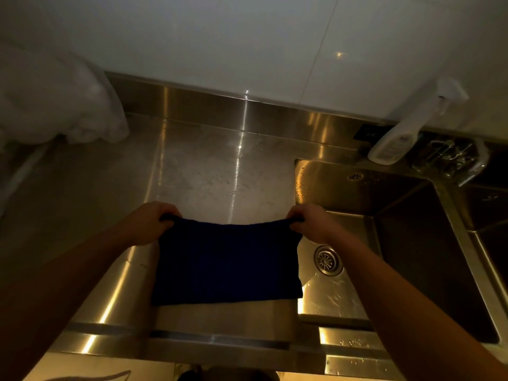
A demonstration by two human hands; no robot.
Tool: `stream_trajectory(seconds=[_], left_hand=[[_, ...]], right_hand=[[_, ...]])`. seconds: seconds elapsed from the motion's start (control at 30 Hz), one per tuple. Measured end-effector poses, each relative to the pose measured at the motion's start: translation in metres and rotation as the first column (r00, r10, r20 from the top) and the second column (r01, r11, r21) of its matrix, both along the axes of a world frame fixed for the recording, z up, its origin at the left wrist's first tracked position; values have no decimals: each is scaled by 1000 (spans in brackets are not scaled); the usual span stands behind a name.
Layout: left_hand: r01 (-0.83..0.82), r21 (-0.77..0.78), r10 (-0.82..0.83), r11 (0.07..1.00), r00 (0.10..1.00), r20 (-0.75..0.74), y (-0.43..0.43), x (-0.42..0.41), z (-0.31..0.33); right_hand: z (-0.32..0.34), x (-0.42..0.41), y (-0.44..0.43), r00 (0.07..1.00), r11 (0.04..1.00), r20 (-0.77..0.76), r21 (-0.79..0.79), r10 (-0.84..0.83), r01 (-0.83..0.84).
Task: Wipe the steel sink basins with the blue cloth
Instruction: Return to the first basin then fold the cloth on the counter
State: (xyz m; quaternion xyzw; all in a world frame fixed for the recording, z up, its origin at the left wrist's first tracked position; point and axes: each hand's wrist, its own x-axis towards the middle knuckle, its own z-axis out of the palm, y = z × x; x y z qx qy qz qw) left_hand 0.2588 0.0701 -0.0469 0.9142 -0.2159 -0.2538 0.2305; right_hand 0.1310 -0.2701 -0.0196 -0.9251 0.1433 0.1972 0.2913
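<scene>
we hold the blue cloth (226, 259) stretched above the table (192, 171) — left hand (149, 222) and right hand (312, 222) each pinching 1 top corner — beside the sink basin (357, 193).

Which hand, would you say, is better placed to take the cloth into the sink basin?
Probably the right hand: it holds the cloth at the edge of the basin, while the left hand is over the counter.

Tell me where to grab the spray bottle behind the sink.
Probably best to take the bottle by its slim neck under the trigger head, coming from the front-left: the wall stands behind it and the tap crowds its right. Free the right hand from the cloth first.
</scene>
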Motion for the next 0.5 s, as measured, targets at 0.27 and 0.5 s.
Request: stream_trajectory(seconds=[0.27,0.5], left_hand=[[269,88,-276,959,815,509,-16,-95,-32],[384,305,-486,872,755,440,-16,-135,-49]], right_hand=[[-40,-53,40,912,925,-202,60,-356,374],[-37,-84,68,911,909,-7,-76,-411,410]])
